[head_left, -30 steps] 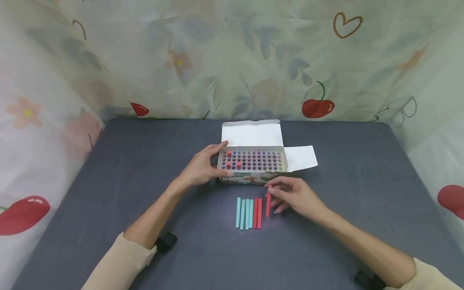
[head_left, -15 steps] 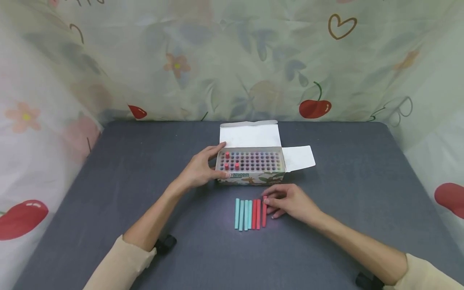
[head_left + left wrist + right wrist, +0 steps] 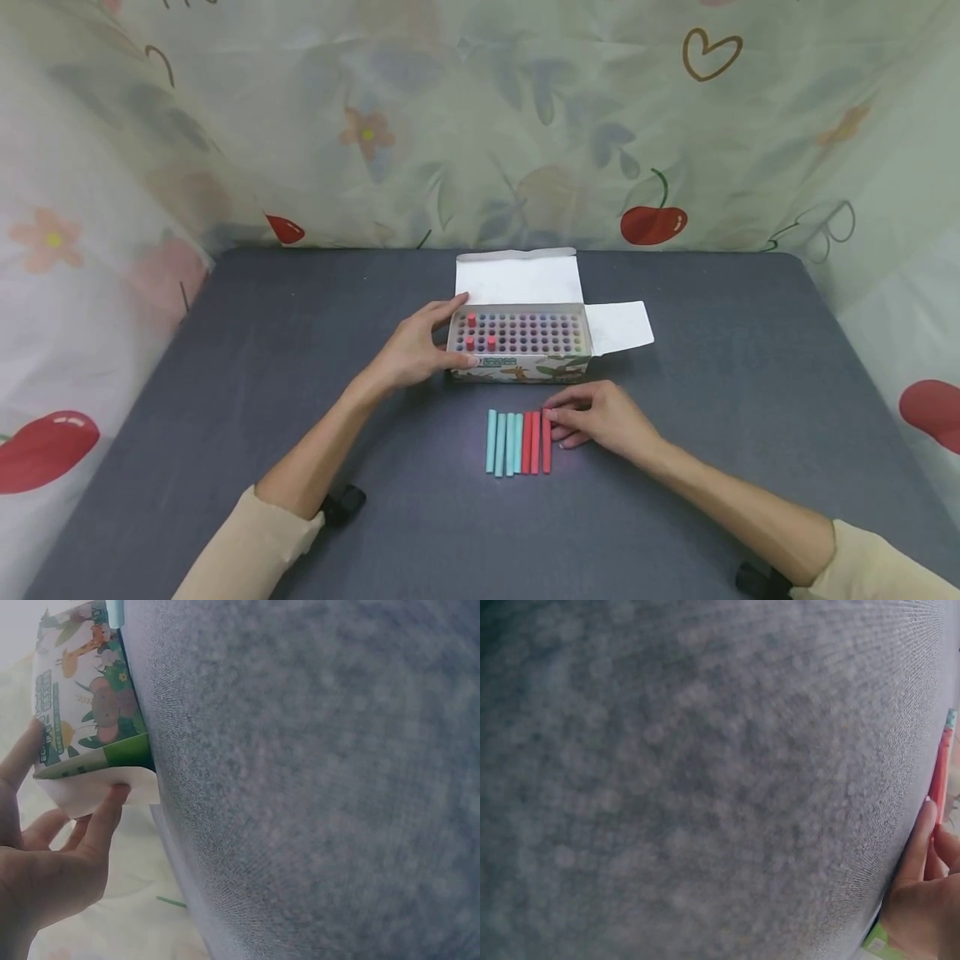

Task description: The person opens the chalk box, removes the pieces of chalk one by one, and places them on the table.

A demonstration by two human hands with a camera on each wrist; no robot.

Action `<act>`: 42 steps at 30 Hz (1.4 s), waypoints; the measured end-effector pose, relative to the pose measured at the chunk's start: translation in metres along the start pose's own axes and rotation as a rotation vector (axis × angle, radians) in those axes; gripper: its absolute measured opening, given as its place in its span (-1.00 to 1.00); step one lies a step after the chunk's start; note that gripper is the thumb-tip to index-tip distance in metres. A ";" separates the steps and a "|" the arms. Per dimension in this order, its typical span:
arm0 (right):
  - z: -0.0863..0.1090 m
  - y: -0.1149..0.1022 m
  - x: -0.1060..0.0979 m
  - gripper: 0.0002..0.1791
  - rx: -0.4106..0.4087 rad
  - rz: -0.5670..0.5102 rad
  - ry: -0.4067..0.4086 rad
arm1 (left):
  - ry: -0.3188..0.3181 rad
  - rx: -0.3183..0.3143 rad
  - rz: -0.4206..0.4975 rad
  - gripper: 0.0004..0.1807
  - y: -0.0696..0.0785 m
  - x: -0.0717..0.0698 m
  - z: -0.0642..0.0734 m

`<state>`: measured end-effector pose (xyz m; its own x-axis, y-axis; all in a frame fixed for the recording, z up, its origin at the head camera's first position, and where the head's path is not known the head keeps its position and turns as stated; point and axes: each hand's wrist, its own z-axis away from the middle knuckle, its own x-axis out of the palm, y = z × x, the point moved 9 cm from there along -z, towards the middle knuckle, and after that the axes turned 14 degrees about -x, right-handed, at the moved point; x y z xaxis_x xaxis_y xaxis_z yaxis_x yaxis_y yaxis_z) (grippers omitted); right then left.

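Over grainy grey cloth [image 3: 540,542], the left grip [image 3: 414,347] holds a cardboard box [image 3: 540,368], the right grip [image 3: 602,422] a slim red cylinder [image 3: 546,450].

A slim red stick [image 3: 547,446] looked matt in the right hand's [image 3: 600,418] grip, over rough grey cloth [image 3: 450,542], a white printed cardboard box [image 3: 536,369] beyond.

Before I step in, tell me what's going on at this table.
A person's left hand grips the left end of an open box, while the right hand pinches a red stick at the right of a row on the table: four teal sticks, then two red sticks. Three more red pieces poke up inside the box, near its left end.
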<state>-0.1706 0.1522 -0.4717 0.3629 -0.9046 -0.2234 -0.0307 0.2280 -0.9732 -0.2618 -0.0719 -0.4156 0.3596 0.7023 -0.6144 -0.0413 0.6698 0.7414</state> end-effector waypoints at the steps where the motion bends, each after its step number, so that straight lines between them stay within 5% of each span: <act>1: 0.000 0.000 0.000 -0.72 0.003 0.004 0.004 | -0.001 -0.001 0.001 0.04 0.000 0.000 0.000; 12: -0.005 -0.003 0.001 -0.78 -0.037 0.048 -0.022 | 0.001 -0.004 -0.003 0.05 -0.005 -0.001 0.001; 30: -0.028 -0.065 -0.005 -0.75 -0.220 0.134 -0.093 | 0.010 0.000 0.006 0.04 0.000 -0.002 0.000; 36: -0.036 -0.080 -0.008 -0.75 -0.242 0.097 -0.071 | 0.001 0.008 0.016 0.03 0.001 0.000 0.001; 42: -0.049 -0.089 -0.013 -0.77 -0.250 0.198 -0.022 | -0.005 0.025 0.039 0.02 0.002 0.000 0.001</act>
<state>-0.2180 0.1259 -0.3853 0.3468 -0.8430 -0.4113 -0.3300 0.3008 -0.8948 -0.2610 -0.0707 -0.4143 0.3632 0.7261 -0.5839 -0.0323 0.6361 0.7709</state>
